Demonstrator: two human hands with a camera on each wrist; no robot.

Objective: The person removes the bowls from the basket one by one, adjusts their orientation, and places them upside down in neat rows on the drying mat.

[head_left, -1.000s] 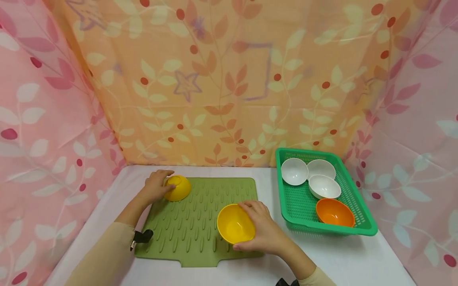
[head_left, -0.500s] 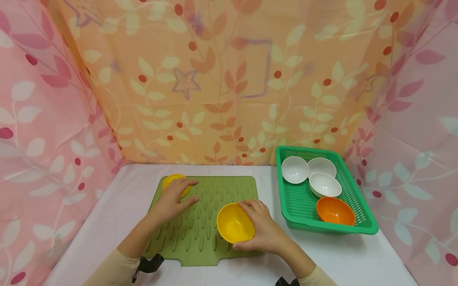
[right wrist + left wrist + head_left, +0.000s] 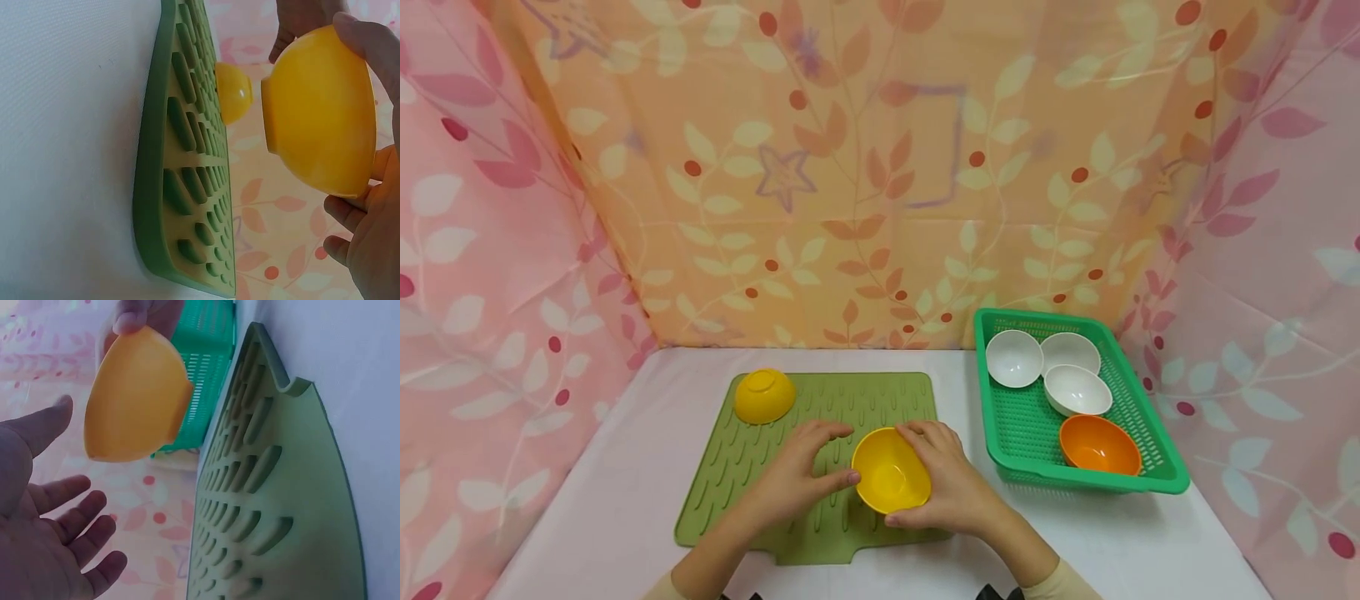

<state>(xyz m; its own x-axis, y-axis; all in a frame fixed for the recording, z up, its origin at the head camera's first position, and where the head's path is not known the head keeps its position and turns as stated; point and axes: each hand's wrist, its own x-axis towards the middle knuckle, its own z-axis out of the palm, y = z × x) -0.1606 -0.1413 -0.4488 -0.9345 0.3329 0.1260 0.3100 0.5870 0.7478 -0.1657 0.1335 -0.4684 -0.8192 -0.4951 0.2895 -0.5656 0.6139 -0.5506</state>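
My right hand [image 3: 947,479] grips a yellow bowl [image 3: 889,473] by its rim, thumb on one side and fingers on the other. The bowl is held above the green drying mat [image 3: 715,492], its inside facing up toward me. My left hand [image 3: 801,475] is just left of the bowl with thumb and fingers spread. In the left wrist view, a gap shows between those fingers [image 3: 94,531] and the bowl [image 3: 137,400]. A second yellow bowl [image 3: 765,396] lies upside down on the mat's far left corner.
To the right stands a green basket [image 3: 988,400] with several bowls inside: white bowls [image 3: 1015,358] toward the back and an orange bowl [image 3: 1100,446] at the front. Patterned curtains [image 3: 850,167] surround the white tabletop [image 3: 625,467].
My left hand has let go of the upside-down yellow bowl on the mat and moved right and nearer, beside the held bowl. My right hand has kept its grip almost in place.
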